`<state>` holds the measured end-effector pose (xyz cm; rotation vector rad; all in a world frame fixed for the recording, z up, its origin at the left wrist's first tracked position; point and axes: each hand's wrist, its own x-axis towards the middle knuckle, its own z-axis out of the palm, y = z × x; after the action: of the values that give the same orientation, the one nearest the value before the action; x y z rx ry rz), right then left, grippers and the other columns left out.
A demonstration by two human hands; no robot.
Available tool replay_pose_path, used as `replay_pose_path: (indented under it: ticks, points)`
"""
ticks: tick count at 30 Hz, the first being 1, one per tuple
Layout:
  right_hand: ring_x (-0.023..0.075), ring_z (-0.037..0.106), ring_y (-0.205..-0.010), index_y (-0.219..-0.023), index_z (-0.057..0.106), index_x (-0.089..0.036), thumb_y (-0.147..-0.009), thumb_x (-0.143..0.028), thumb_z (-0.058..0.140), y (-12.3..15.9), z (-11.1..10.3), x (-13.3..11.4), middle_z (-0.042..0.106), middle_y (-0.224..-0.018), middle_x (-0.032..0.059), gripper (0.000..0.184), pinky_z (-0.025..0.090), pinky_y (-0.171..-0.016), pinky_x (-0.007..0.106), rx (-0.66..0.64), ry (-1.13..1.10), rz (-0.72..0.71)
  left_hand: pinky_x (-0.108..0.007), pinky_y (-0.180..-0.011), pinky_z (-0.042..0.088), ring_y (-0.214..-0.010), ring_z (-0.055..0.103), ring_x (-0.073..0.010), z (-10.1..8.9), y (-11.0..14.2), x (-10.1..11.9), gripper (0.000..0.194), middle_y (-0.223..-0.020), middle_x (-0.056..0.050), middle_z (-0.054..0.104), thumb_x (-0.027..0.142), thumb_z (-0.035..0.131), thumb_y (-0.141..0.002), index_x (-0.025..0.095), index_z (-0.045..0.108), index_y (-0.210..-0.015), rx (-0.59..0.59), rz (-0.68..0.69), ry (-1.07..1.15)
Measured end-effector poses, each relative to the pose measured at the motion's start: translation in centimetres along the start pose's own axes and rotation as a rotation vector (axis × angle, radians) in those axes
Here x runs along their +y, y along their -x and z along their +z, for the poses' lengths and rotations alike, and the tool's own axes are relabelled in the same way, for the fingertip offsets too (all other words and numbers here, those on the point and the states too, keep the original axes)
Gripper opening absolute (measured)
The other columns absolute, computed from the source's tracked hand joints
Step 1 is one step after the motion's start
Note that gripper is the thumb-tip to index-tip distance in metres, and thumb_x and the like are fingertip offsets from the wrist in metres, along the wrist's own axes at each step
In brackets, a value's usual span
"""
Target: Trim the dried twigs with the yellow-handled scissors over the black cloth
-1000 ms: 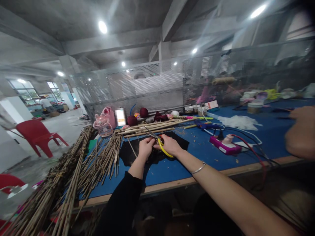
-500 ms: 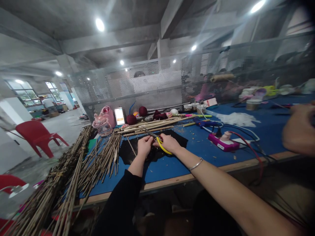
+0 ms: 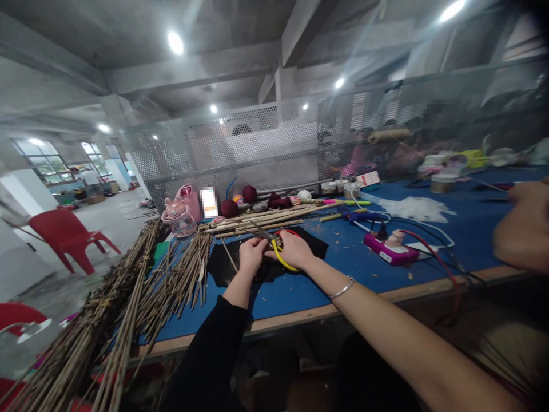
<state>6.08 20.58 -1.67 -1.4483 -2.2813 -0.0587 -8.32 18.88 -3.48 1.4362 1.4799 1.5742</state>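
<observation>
My right hand (image 3: 295, 250) is closed around a pair of scissors (image 3: 283, 262) with one yellow and one red handle. Their metal blades point away to the upper left, past my left fingertips. My left hand (image 3: 252, 256) is pinched shut just left of the blades; what lies between its fingers is too small to make out. Beside that wrist a thin stick (image 3: 227, 253) slants across a black cloth (image 3: 221, 269), which lies under both hands on the blue tabletop (image 3: 283, 297).
Bundles of thin twigs (image 3: 184, 274) cover the table's left side. Behind my hands lie pale sticks (image 3: 257, 220), wine-red yarn balls (image 3: 229, 208) and a pink bucket (image 3: 180, 222). To the right are a purple power strip (image 3: 392, 250), cables and another person's hand (image 3: 521, 229).
The scissors' handles and my right fingers have shifted slightly, with more of the red handle showing. My left hand stays in nearly the same place.
</observation>
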Motion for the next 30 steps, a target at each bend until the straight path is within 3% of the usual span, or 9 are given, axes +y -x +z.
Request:
replay_pose_path:
  ticks: [6,12,18,25,30]
  points:
    - [0.0268,0.055,-0.093,-0.092,0.045,-0.017,-0.065,-0.069,0.049,0.1,-0.3,-0.2,0.059,-0.095,0.0123,0.059,0.038,-0.074,0.032,0.022,0.011,0.001,-0.024,-0.063,0.045,-0.068,0.062,-0.0169,-0.2,0.4,0.9,0.025,-0.073,-0.006,0.07,0.032,0.059,-0.068,0.013,0.071,-0.081,-0.006,0.005,-0.087]
    - [0.0256,0.06,-0.086,-0.097,0.043,-0.017,-0.067,-0.069,0.046,0.2,-0.5,-0.2,0.062,-0.089,0.0113,0.06,0.039,-0.069,0.03,-0.092,-0.037,0.06,-0.024,-0.066,0.043,-0.07,0.061,-0.0161,-0.6,0.6,1.6,0.02,-0.074,-0.004,0.07,0.029,0.058,-0.069,0.016,0.071,-0.077,0.015,0.083,-0.217]
    - [0.0272,0.061,-0.084,-0.096,0.047,-0.018,-0.063,-0.073,0.045,0.0,-0.1,0.2,0.064,-0.086,0.0119,0.065,0.04,-0.068,0.031,-0.088,-0.028,0.076,-0.023,-0.064,0.042,-0.068,0.06,-0.0157,-0.7,0.4,0.9,0.023,-0.075,-0.004,0.07,0.032,0.056,-0.071,0.017,0.071,-0.079,0.015,0.094,-0.263]
    - [0.0259,0.061,-0.082,-0.089,0.051,-0.02,-0.065,-0.073,0.043,-0.2,0.2,0.6,0.065,-0.084,0.01,0.06,0.04,-0.064,0.029,-0.134,-0.067,0.073,-0.022,-0.062,0.042,-0.065,0.058,-0.0145,-0.5,0.1,0.2,0.024,-0.071,-0.003,0.069,0.033,0.056,-0.07,0.016,0.071,-0.078,0.024,0.052,-0.196]
    - [0.0253,0.06,-0.085,-0.096,0.049,-0.019,-0.064,-0.071,0.047,-0.2,0.0,0.5,0.064,-0.086,0.0091,0.061,0.039,-0.068,0.029,-0.096,-0.031,0.072,-0.022,-0.059,0.042,-0.061,0.057,-0.0135,-0.4,0.0,0.0,0.026,-0.066,-0.003,0.067,0.033,0.052,-0.072,0.014,0.069,-0.075,0.009,0.057,-0.126]
